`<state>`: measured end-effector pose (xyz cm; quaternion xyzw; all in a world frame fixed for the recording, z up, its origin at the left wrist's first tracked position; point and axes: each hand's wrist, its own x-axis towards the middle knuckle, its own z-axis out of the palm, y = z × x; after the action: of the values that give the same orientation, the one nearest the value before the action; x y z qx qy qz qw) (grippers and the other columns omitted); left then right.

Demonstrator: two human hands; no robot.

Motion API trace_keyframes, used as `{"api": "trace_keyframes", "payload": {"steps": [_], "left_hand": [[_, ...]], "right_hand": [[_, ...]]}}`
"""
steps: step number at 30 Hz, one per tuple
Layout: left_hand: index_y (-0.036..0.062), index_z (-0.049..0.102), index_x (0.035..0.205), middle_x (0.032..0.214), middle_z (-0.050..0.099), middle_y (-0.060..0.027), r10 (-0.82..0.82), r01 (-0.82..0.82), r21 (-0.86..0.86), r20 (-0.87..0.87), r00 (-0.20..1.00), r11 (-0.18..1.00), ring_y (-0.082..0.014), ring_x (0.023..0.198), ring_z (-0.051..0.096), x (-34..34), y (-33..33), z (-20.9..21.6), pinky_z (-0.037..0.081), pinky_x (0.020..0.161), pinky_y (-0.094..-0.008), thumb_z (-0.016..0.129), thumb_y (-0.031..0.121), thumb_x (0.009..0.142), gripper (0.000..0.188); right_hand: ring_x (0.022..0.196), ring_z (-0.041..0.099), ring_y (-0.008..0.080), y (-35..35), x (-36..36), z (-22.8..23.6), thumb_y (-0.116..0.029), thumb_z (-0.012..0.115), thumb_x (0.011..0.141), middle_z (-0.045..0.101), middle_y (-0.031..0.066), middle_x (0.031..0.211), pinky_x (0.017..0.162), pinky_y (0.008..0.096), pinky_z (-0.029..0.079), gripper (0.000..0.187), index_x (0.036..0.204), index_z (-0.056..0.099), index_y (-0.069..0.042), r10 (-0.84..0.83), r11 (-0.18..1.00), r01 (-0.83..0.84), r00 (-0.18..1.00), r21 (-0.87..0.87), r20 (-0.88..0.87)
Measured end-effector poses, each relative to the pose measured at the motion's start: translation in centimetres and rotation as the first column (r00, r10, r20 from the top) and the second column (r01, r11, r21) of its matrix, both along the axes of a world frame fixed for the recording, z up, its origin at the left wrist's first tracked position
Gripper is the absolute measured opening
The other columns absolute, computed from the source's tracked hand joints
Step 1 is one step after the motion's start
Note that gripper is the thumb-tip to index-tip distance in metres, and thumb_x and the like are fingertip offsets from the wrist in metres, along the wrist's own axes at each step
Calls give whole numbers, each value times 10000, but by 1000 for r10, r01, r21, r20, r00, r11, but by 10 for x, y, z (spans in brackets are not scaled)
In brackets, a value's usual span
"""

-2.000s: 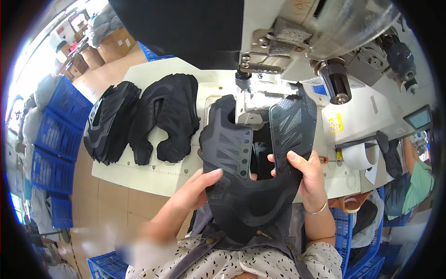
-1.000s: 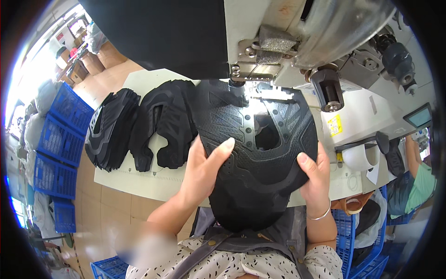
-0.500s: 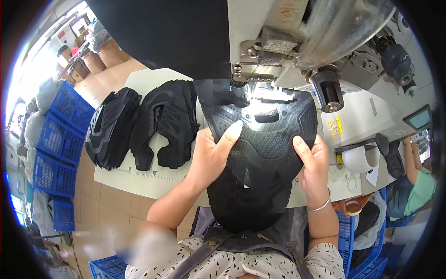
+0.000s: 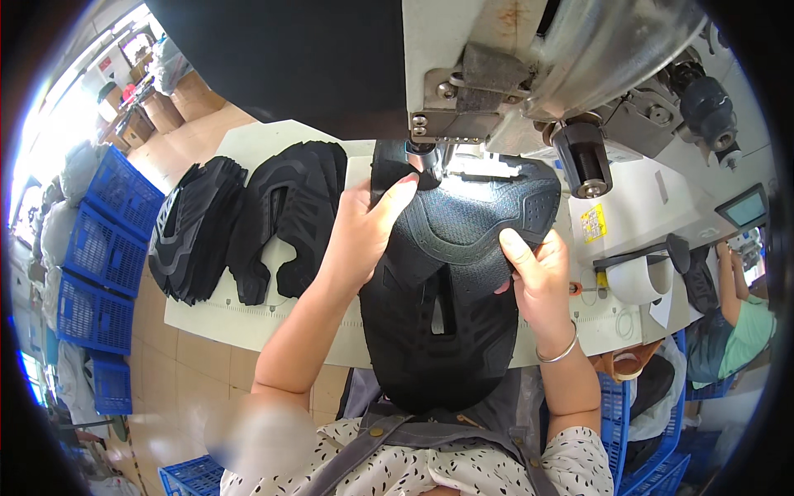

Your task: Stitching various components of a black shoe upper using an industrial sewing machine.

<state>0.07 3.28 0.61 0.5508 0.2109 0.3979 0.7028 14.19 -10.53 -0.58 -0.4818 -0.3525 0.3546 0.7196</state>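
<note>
A black textured shoe upper (image 4: 463, 223) lies under the lit head of the sewing machine (image 4: 463, 124). My left hand (image 4: 368, 223) grips its left edge, thumb on top close to the presser area. On the right, my right hand (image 4: 536, 269) pinches the near right edge between thumb and fingers. Beneath it, another black shoe upper (image 4: 438, 364) with a long slot reaches over the table edge toward my lap. The machine head hides the far part of the held upper.
Left on the pale table (image 4: 215, 322) stand two stacks of black shoe uppers (image 4: 194, 231), (image 4: 302, 207). A dark machine cylinder (image 4: 581, 161) hangs at right. Blue crates (image 4: 99, 256) line the left side. A co-worker in a green top (image 4: 748, 331) sits far right.
The held shoe upper has turned under the machine head, uncovering the slotted upper beneath. My left hand has moved up toward the presser; my right hand has shifted slightly left.
</note>
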Motion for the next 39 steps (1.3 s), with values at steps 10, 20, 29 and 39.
{"api": "trace_keyframes", "payload": {"steps": [10, 20, 29, 39], "left_hand": [[2, 590, 855, 659, 582, -13, 86, -93, -49, -118, 989, 994, -70, 481, 510, -18, -34, -5, 409, 437, -210, 566, 207, 869, 208], [2, 589, 921, 797, 587, 0, -98, 89, 67, 139, 985, 994, -51, 668, 509, -15, -72, -20, 421, 575, -203, 554, 188, 892, 191], [22, 571, 897, 800, 575, -30, 83, -81, -187, 6, 997, 979, -93, 636, 528, -3, -64, -11, 445, 505, -254, 533, 228, 891, 210], [78, 540, 755, 619, 529, -10, 41, -25, -322, 44, 998, 946, -103, 478, 479, -2, -54, -4, 377, 448, -236, 568, 247, 852, 196]], "right_hand": [[463, 562, 110, -5, -14, -1, -117, 581, 853, 614, 77, 657, 436, 221, 480, 151, 808, 605, 26, 99, 993, -104, 991, -48, -94], [559, 593, 96, -7, -38, -2, -144, 584, 864, 633, 79, 692, 455, 211, 475, 168, 836, 626, 16, 240, 967, -250, 957, -47, -162], [511, 545, 117, -49, -29, 13, -63, 535, 844, 611, 89, 672, 495, 210, 443, 116, 888, 619, 3, 205, 973, -223, 737, -55, 644], [832, 518, 90, -5, 53, 3, -67, 555, 850, 576, 73, 971, 759, 224, 426, 358, 1180, 449, 22, 60, 998, -55, 952, -27, 301]]}}
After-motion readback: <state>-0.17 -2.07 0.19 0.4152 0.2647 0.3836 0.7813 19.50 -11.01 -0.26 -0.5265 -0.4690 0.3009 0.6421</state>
